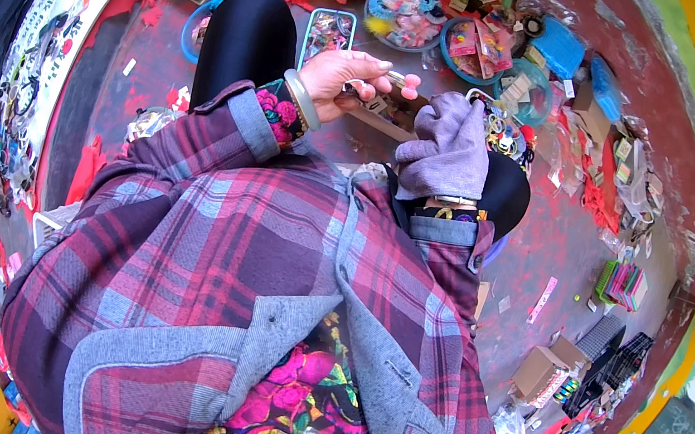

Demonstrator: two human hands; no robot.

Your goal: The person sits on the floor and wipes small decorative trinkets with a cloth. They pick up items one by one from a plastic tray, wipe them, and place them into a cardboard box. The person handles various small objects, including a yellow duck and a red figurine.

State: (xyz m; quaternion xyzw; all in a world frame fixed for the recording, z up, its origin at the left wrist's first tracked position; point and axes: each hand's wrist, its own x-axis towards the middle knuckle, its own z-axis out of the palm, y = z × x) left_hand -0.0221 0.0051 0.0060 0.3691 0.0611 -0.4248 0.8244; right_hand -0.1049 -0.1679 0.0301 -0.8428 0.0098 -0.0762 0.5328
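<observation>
Left hand [342, 83]: its fingertips are pinching 1 small pink trinket [409, 88]; we are not making out its exact kind.
Trinket: we are seeing it between the 2 hands, near the grey cloth [446, 151].
Right hand: the cloth is covering it, so we cannot tell its grip.
Box [381, 123]: the left hand and cloth are hiding parts of it.
Blue basin [187, 34]: the left knee [254, 31] is hiding its right side.
</observation>
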